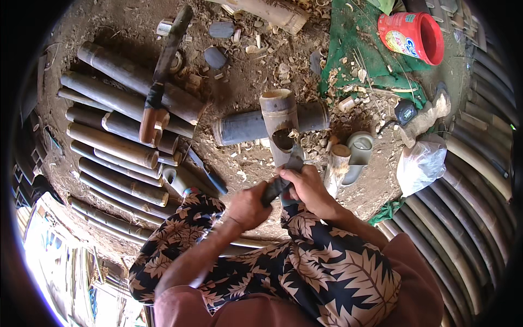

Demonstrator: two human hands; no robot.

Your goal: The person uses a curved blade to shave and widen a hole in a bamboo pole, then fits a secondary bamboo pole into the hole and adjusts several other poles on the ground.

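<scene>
Head view: a person seated on bare ground works a bamboo post (279, 125) with a knife (283, 177), both hands closed on the tool. The left hand (248, 207) is wrapped tight around the dark handle; the right hand (308, 188) grips further up, near the blade, just below the post. The post stands propped across a darker bamboo section (245, 126) lying crosswise behind it, and the blade tip meets the lower edge of an oval hole (282, 140) cut in the post's near wall.

Judging by what lies about, the work is well under way but not finished: the hole is already open and deep enough to show shadow inside, yet its rim looks rough and the knife is at it. Pale shavings (283, 71) litter the ground around and beyond the post, thickest on the green net (359, 49) to its upper right. Left of the post a stack of bamboo lengths (114, 147) lies in rows, none visibly holed from this angle, with a long machete-like tool (163, 71) resting across them. Right of the post are two short cut pieces (348, 158), a white plastic bag (419, 163) and, further off, a red tub (414, 35). Whether the hole goes through the far wall cannot be told.
</scene>
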